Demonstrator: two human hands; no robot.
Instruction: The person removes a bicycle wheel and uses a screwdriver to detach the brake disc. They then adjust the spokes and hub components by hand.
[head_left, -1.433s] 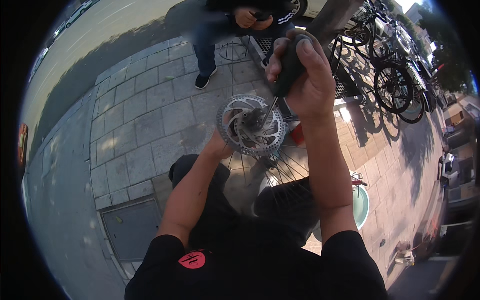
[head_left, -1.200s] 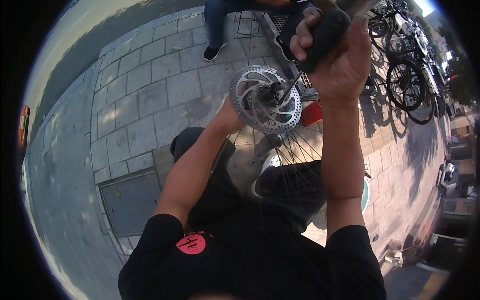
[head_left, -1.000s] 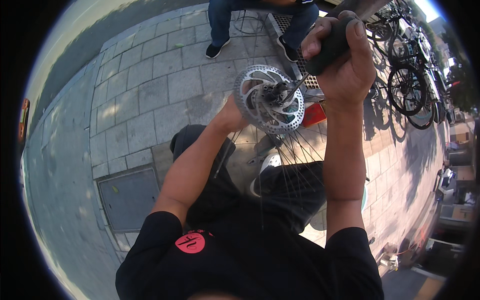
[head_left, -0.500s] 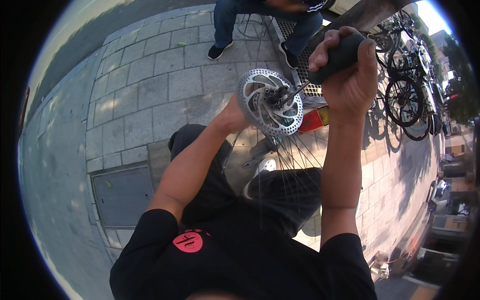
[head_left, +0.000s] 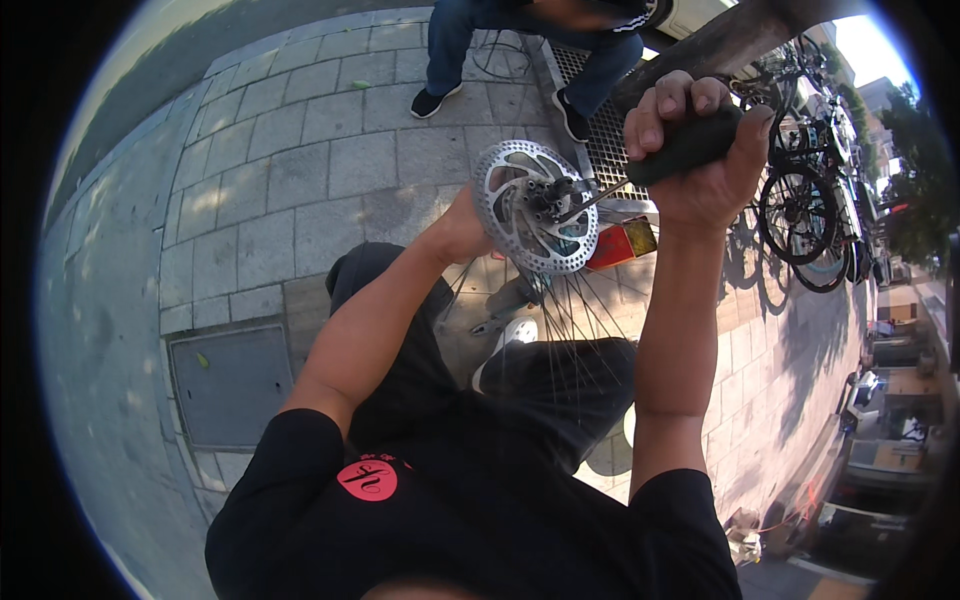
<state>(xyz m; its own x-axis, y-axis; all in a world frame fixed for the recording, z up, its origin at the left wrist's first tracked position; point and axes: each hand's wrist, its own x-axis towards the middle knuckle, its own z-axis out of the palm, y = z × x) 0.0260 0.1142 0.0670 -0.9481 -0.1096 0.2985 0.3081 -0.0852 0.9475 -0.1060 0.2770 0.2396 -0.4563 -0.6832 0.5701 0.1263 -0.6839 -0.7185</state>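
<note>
The left hand [head_left: 463, 232] sits behind the brake rotor [head_left: 550, 260], grip hidden, seemingly steadying it, while the right hand [head_left: 705, 195], apart, clasps a dark-handled driver [head_left: 685, 150] angled hubward for control.

Left hand [head_left: 463, 230] at 12 o'clock, partly hidden; left forearm [head_left: 375, 318] slanting. Right hand [head_left: 703, 190] at 2 o'clock, curled; right forearm [head_left: 680, 330] nearly upright.

L hand [head_left: 465, 230] at left edge of disc [head_left: 527, 212], partly behind it; R hand [head_left: 695, 160] up right, round driver [head_left: 685, 150], shaft [head_left: 605, 194] slanting left to disc ctr. Spokes [head_left: 556, 297] fan out near side, btwn hands. Box [head_left: 622, 245] below-left of R hand; grate [head_left: 605, 130] beyond box; trunk [head_left: 740, 45] past R hand, bikes [head_left: 800, 205] off to its right. Hatch [head_left: 230, 385] well left of L hand, near side.
</note>
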